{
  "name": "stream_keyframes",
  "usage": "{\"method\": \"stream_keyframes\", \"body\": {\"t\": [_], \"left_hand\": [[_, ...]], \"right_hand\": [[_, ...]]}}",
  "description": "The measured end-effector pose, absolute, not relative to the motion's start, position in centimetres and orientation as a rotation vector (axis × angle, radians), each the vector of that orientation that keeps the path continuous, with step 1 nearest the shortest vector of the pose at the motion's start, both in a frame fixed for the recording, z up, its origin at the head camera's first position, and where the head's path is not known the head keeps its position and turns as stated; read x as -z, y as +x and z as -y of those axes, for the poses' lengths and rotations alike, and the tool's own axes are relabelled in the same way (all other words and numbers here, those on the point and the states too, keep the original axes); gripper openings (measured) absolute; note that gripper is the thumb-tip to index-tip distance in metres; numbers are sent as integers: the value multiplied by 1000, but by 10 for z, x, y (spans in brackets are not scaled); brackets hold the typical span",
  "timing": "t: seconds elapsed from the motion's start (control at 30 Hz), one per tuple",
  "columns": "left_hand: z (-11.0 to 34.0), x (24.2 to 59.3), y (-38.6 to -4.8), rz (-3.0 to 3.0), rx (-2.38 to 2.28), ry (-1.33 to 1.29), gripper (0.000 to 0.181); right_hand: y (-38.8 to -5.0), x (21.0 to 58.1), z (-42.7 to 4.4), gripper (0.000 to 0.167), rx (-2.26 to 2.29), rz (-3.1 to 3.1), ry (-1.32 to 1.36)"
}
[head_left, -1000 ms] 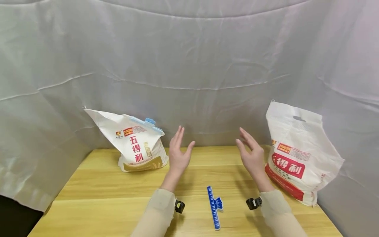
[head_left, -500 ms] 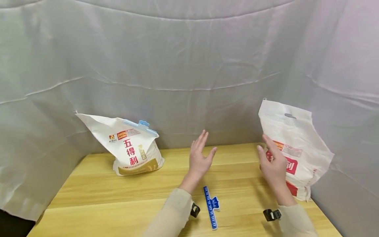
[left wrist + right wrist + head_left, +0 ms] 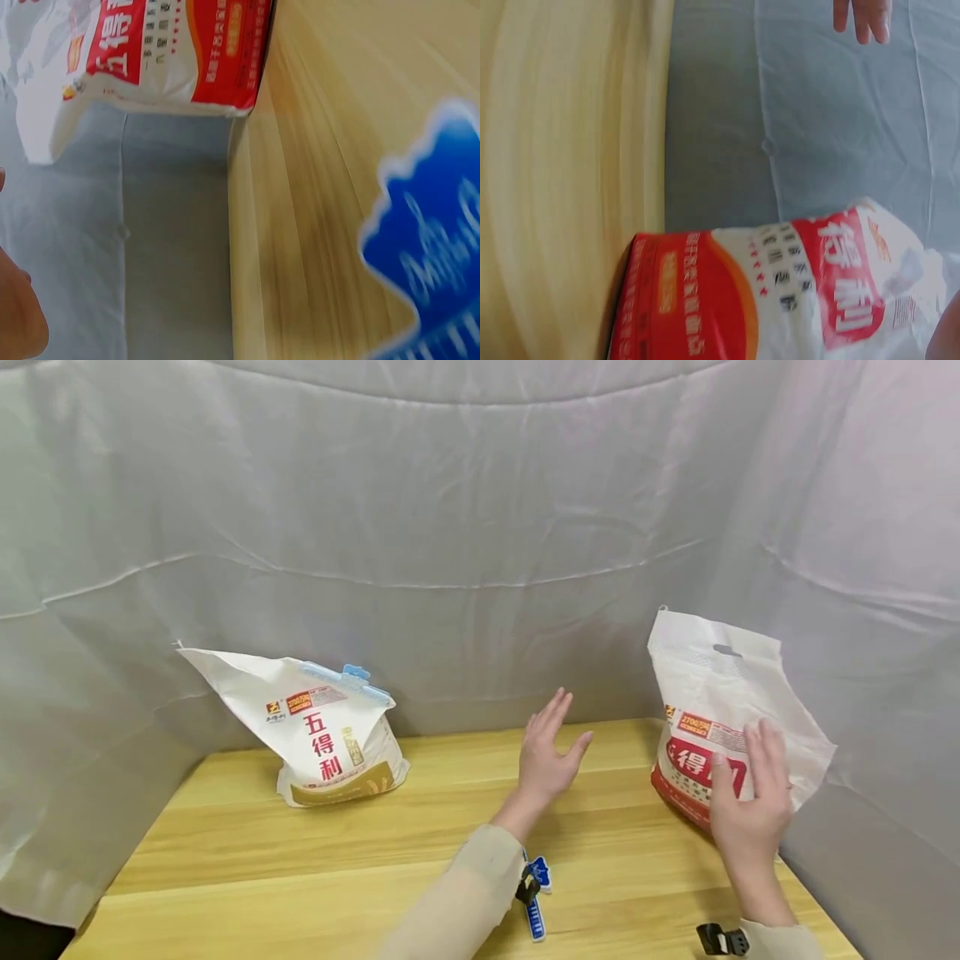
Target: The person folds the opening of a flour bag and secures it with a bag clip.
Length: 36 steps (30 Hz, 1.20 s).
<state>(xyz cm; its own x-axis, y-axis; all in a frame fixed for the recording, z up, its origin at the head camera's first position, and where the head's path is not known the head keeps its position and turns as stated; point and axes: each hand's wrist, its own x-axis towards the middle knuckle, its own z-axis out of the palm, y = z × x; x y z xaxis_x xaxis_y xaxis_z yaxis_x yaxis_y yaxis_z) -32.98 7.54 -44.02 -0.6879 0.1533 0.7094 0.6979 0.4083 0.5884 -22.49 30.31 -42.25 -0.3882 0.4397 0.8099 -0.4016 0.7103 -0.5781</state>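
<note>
A white flour bag with red printing (image 3: 693, 677) stands upright on the right of the table, a handle slot in its top. In front of its right part is my right hand (image 3: 753, 818), fingers extended; I cannot tell whether it touches the bag. My left hand (image 3: 547, 764) hovers left of that bag with fingers straight and thumb apart, holding nothing. A blue bag clip (image 3: 536, 922) with ruler-like marks lies on the table, partly hidden by the left wrist. The left wrist view shows this clip (image 3: 439, 232) close up, and the red-printed bag (image 3: 169, 56).
At the back left, a second white flour bag (image 3: 300, 685) with a gold base leans, a light blue clip (image 3: 348, 677) across its top. The wooden table (image 3: 247, 877) meets a grey cloth (image 3: 450, 527) behind and at the sides.
Both hands have moved right. My right hand has passed across the front of the red-printed bag, and my left wrist has come over the blue clip. The head view has shifted slightly.
</note>
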Motion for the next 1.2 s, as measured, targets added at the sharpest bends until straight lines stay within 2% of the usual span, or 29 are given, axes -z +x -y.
{"method": "stream_keyframes", "body": {"t": [0.37,0.63,1.2], "left_hand": [[-123,429,-328,2289,1248,-769,68],[-154,422,-322,2416,1172,-817,69],[-197,428,-312,2559,1312,-791,72]], "right_hand": [[-189,406,-293,65,-908,1638,-129],[-207,446,-346,73,-874,1759,-175],[-218,463,-367,84,-972,1871,-196]]}}
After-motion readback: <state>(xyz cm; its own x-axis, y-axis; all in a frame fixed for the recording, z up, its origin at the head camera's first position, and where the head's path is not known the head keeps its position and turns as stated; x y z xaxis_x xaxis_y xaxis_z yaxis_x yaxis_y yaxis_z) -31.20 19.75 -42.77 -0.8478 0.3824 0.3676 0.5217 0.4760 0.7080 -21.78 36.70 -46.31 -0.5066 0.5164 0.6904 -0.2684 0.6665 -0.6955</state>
